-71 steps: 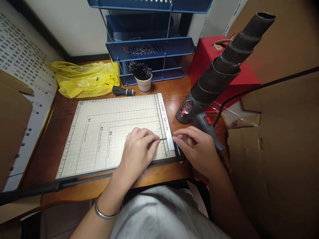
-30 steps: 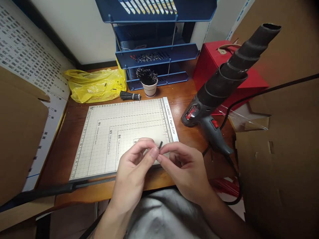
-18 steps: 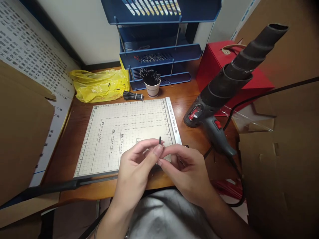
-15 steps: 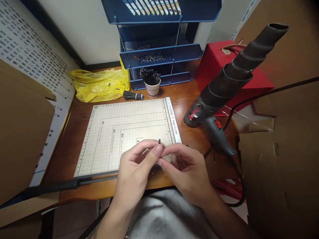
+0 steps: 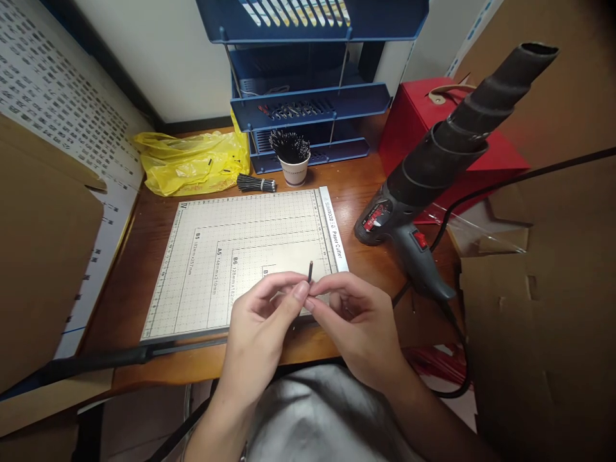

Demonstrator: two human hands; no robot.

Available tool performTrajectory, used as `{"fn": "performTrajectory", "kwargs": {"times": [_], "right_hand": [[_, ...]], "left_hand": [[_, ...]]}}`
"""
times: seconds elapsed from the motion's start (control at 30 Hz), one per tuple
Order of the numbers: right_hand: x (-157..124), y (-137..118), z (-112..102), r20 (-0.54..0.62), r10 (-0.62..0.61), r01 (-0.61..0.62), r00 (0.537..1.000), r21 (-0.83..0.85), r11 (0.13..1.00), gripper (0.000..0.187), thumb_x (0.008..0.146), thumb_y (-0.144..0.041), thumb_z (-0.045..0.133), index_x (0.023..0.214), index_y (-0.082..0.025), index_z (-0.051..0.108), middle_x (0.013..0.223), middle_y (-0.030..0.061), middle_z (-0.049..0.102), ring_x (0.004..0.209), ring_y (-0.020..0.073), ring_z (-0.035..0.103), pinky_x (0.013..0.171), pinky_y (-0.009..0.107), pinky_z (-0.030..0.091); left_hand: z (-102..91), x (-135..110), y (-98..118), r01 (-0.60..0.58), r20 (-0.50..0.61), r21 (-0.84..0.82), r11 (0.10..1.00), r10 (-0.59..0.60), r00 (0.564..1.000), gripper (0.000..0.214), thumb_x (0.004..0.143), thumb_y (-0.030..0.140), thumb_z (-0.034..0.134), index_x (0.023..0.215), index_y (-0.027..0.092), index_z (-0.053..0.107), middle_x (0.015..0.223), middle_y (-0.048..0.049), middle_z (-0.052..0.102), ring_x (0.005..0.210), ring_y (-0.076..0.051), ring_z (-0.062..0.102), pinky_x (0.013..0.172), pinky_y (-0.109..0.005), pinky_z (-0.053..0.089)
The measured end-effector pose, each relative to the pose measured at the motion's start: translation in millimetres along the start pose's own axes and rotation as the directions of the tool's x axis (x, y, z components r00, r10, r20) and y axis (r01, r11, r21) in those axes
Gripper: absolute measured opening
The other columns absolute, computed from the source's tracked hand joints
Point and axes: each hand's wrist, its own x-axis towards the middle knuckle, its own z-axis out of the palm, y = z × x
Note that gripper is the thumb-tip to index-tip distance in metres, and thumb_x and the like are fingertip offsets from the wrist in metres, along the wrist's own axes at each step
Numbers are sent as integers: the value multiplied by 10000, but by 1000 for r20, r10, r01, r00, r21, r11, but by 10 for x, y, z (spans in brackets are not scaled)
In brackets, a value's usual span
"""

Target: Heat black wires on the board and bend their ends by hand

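Fingers of my left hand and right hand meet, pinching a thin black stick nearly upright just below the frame's middle, the paper cutter behind it.

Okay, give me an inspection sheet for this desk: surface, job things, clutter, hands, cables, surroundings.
Surface: brown wooden desk, with a gridded paper cutter lying on it.
Job's things: short, thin black piece, roughly upright.
Clutter: yellow plastic bag, bundle of black strands, paper cup packed with similar strands, black gun-shaped tool.
Hands: left hand pinches the black piece; right hand meets it there, its exact hold unclear.
Cables: black cord from the right edge to behind the tool.
Surroundings: blue tray rack behind, red box beside it, cardboard at both sides.
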Motion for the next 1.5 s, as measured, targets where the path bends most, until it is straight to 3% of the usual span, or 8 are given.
{"fn": "performTrajectory", "kwargs": {"times": [0.1,0.17,0.27,0.33,0.43,0.7,0.9,1.5], "right_hand": [[0,35,-20,18,41,-40,999,-31,999,49,876,-258,727,850,-218,716,478,-119,332,434,58,287,448,219,229],[-3,45,-85,-1,53,-52,999,-82,995,80,879,-292,739,906,-218,729,472,-121,342,427,57,292,447,221,226],[11,55,-254,-111,21,-41,994,-181,983,143,887,-319,744,996,-226,750,495,-111,387,453,66,336,470,224,253],[37,66,-378,-193,-4,-41,981,-232,972,148,895,-337,742,989,-223,753,493,-108,393,454,69,339,471,228,261],[79,90,-515,-272,-44,-40,961,-298,954,131,894,-345,745,915,-216,740,475,-109,381,443,73,337,461,231,269],[92,151,-571,-282,-51,-41,958,-310,950,130,897,-343,741,897,-215,716,468,-105,395,436,84,357,449,237,278],[78,124,-568,-279,-30,-57,960,-300,952,151,896,-353,745,889,-207,709,476,-100,395,447,91,358,455,244,289],[84,156,-625,-295,-55,-41,954,-311,950,171,886,-362,750,857,-198,710,475,-100,397,420,85,369,431,241,287]], "left_hand": [[-19,51,13,-98,-2,175,980,100,995,161,913,395,757,899,236,780,887,-9,772,811,-154,696,749,-265,561],[-40,117,6,-248,38,393,886,254,967,119,949,337,711,919,234,764,915,-13,766,865,-178,683,798,-309,545],[-72,239,-54,-491,235,701,518,482,844,107,981,226,648,931,197,738,987,-45,752,958,-227,627,873,-384,506],[-83,309,-114,-554,363,785,278,518,774,117,987,195,629,928,173,728,1007,-64,746,932,-244,585,847,-409,499],[-80,370,-189,-582,464,803,129,479,745,118,989,192,621,940,175,727,1014,-60,747,876,-244,542,791,-410,503],[-39,365,-215,-565,446,790,239,408,796,95,982,227,643,1018,194,725,1052,-54,742,917,-245,566,841,-416,498],[66,414,-230,-512,398,800,312,363,843,138,994,235,618,924,202,731,1022,-57,733,910,-241,566,848,-414,473],[252,428,-246,-538,437,779,322,337,834,160,994,209,613,898,192,740,992,-59,739,904,-243,563,813,-408,471]]}}
